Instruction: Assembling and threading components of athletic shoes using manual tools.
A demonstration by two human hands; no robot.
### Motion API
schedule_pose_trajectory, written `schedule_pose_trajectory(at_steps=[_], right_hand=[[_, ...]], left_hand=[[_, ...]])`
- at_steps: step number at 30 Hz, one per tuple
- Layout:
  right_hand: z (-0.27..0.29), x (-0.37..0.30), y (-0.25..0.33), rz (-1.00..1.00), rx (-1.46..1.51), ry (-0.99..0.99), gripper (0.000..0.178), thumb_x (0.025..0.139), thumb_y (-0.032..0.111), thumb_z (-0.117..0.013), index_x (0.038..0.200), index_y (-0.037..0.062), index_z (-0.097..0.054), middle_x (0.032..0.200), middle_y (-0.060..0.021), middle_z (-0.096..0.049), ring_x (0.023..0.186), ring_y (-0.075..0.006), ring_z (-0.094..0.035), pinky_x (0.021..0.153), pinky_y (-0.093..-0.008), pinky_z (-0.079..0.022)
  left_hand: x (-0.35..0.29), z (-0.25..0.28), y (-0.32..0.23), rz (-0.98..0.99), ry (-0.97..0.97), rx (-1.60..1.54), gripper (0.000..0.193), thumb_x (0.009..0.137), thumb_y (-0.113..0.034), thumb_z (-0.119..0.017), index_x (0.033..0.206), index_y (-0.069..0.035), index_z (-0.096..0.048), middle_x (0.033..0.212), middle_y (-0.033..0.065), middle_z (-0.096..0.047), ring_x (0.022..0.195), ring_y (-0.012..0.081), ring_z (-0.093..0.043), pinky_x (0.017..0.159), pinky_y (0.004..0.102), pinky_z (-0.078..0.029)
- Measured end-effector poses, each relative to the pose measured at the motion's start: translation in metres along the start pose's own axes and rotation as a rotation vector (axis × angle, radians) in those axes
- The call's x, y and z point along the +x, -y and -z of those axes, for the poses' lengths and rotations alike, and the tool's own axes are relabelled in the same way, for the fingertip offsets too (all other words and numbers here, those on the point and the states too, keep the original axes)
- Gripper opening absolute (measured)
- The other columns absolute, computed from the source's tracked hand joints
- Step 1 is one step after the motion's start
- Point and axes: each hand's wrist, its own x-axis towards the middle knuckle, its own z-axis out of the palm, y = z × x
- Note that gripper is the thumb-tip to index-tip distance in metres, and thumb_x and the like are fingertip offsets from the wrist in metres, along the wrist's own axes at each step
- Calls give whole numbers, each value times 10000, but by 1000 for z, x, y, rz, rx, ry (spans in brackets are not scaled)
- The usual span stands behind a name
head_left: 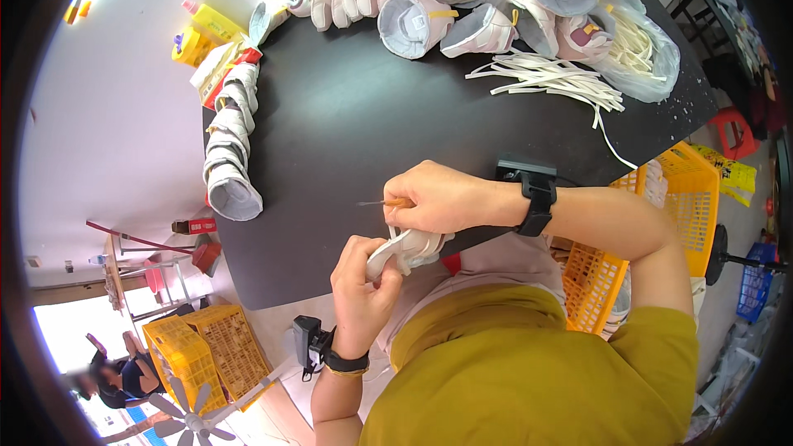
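Note:
My left hand [362, 268] is closed round a pale shoe upper [421, 246], held just off the near table edge above my lap. Close over it, my right hand [434, 196] grips the orange-brown handle of a thin awl-like tool [398, 201]; its slim metal tip points left. A short pale strip, seemingly a lace, runs between the right fingers and the upper; its far end is hidden. Loose white laces [549, 78] lie piled on the far right of the table, with one trailing toward the right edge.
On the dark table [347, 132], a row of nested shoe uppers [230, 144] lines the left edge. More pink-and-grey uppers [413, 25] are heaped at the back. A plastic bag of laces [652, 58] sits far right. Yellow crates [690, 190] stand beside me, right; another person is far left.

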Motion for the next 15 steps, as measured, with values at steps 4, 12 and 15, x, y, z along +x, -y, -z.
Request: schedule_pose_trajectory(at_steps=[4,12,15], right_hand=[[-2,4,2,-35,13,-44,217,859,175,-597,868,-36,-648,770,-189,-672,687,-283,-658,655,-368,-515],[-11,7,-10,61,-31,-155,180,841,136,-592,835,-41,-624,727,-185,-651,640,-282,-638,620,-365,-503],[-9,7,-6,54,-67,-156,174,832,124,-586,832,-47,-624,707,-192,-645,618,-298,-637,600,-372,-502]], left_hand=[[-2,-4,9,54,-31,-131,142,789,38,-608,929,15,-605,809,75,-556,648,139,-506,552,253,-408],[-12,-11,5,151,-56,-246,103,809,21,-609,911,23,-594,804,45,-533,694,115,-489,617,249,-411],[-12,-12,9,188,-38,-316,89,846,13,-603,934,18,-592,804,11,-534,709,87,-474,616,238,-405]])
